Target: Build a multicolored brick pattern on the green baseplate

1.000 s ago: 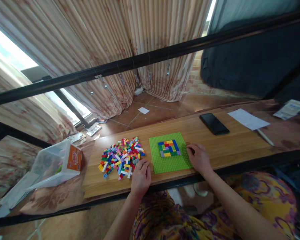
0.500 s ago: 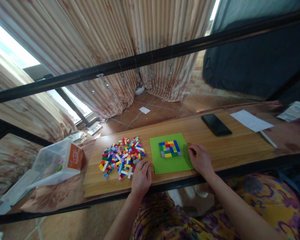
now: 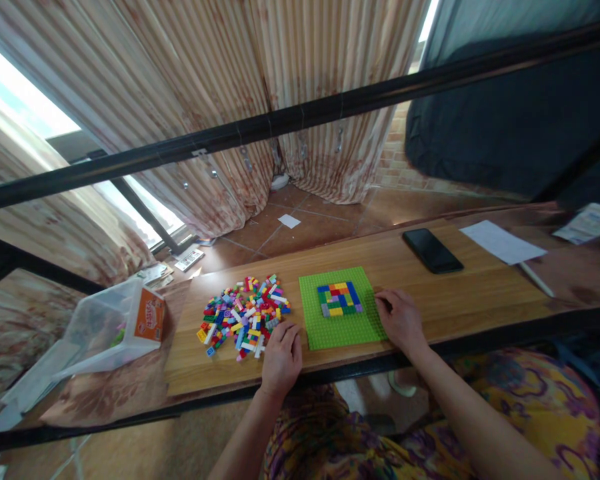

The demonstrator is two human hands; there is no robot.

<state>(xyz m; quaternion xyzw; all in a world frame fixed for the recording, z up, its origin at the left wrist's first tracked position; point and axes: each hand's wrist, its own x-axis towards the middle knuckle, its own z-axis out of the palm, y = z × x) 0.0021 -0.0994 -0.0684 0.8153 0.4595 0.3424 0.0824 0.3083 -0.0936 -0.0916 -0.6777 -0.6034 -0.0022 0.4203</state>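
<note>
A green studded baseplate (image 3: 337, 333) lies on the wooden board. Near its middle sits a rectangular patch of toy bricks (image 3: 340, 299) in blue, red, yellow, green and other colours. My right hand (image 3: 401, 321) rests at the baseplate's right edge, fingers loosely bent with a gap between thumb and forefinger. Nothing shows in it. Left of the baseplate, my left hand (image 3: 282, 357) lies loosely on the board, fingers slightly bent and holding nothing visible. Its fingertips are beside the near right side of a heap of loose toy bricks (image 3: 247, 313).
A black phone (image 3: 433, 251) lies right of the baseplate, with a white paper sheet (image 3: 503, 241) and a white pen-like stick (image 3: 536, 279) beyond it. At far left stands a clear plastic box (image 3: 113, 327) with an orange label. A black rail (image 3: 270, 125) crosses behind the table.
</note>
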